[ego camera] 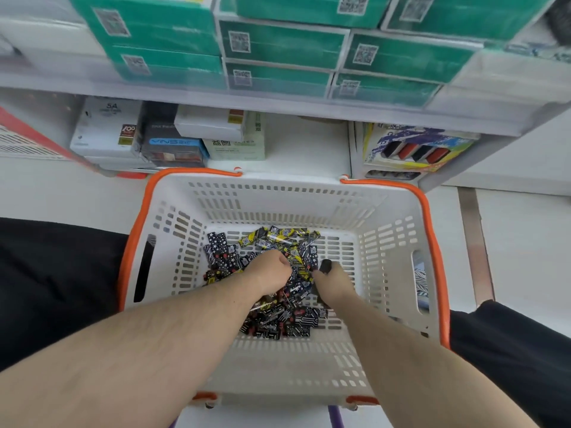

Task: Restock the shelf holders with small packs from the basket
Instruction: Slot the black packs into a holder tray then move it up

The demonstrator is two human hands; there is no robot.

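The small packs (278, 316), black and yellow ones, sit heaped mid-floor in the white basket (278, 369), with bare slotted floor open all around the heap out to the walls. Both hands are down in the pile: the left hand (272, 271) has its fingers curled into the packs, the right hand (332, 284) grips a dark pack. The orange handles (432, 242) hang outside the rim, and the shelf (278, 103) of green boxes (278, 44) looms right past the far edge.

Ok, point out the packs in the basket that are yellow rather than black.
The yellow packs lie in a row at the pile's far edge, beyond both hands; the rest are mostly black with white patterns.
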